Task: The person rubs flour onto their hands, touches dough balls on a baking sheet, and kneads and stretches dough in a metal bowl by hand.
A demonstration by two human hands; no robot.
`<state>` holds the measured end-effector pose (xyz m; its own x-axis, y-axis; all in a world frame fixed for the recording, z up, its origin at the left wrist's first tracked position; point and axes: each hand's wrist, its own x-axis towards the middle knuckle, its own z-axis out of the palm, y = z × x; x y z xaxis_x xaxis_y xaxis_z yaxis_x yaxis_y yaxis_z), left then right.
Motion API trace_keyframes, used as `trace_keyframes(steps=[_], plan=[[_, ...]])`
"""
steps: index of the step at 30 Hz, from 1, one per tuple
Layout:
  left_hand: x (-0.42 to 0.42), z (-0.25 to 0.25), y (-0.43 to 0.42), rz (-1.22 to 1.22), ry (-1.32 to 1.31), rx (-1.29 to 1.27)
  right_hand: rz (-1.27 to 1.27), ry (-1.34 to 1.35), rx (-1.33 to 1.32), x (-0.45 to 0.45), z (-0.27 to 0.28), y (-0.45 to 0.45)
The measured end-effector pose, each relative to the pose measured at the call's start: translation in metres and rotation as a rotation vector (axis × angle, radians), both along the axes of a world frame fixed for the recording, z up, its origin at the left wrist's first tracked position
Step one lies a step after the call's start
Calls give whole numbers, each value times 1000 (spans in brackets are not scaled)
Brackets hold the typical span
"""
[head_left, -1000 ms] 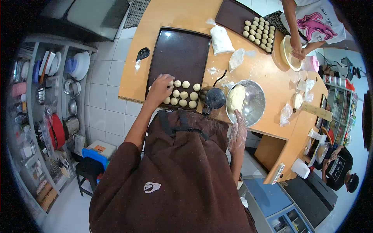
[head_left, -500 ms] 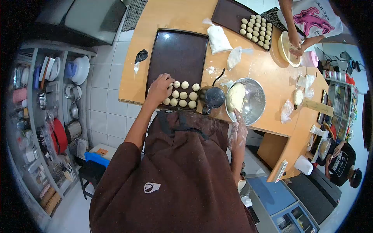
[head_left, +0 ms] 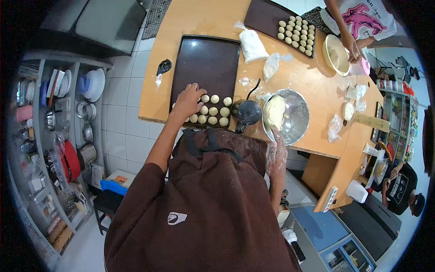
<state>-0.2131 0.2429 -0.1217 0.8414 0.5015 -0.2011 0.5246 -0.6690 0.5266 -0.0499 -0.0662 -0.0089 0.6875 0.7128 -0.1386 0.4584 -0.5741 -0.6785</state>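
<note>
My left hand (head_left: 188,101) is over the left part of the dark tray (head_left: 206,63), fingers bent down among the dough balls (head_left: 213,110); what lies under the fingers is hidden. Several pale balls stand in rows at the tray's near end. My right hand (head_left: 277,149), dusted with flour, is at the near rim of the metal bowl (head_left: 297,119), fingertips against the large dough lump (head_left: 274,112). Between tray and bowl stands a black scale-like object (head_left: 248,113) with a curved stem.
Bags of white powder (head_left: 253,45) lie beyond the bowl. Another tray (head_left: 267,19) with dough balls is at the back. A co-worker's hands (head_left: 354,51) are beside a yellow bowl (head_left: 335,54). Another person (head_left: 402,188) is at the far right.
My hands have barely moved. The co-worker's hands have come up out of the yellow bowl to its right edge. The view has shifted slightly.
</note>
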Motion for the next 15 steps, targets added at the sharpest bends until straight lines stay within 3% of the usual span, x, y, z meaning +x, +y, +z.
trace_keyframes(steps=[3, 6, 8, 15], plan=[[-9, 10, 7, 37, -100, -156, -16, 7, -8, 1, -1, -2], [-24, 37, 24, 283, -157, -253, -52, 23, 3, 3, -1, -7], [-39, 68, 31, 364, -153, -93, -50, 24, -11, 5, -1, -11], [-64, 98, 15, 535, -96, -126, -9, 70, -147, 8, 2, -24]])
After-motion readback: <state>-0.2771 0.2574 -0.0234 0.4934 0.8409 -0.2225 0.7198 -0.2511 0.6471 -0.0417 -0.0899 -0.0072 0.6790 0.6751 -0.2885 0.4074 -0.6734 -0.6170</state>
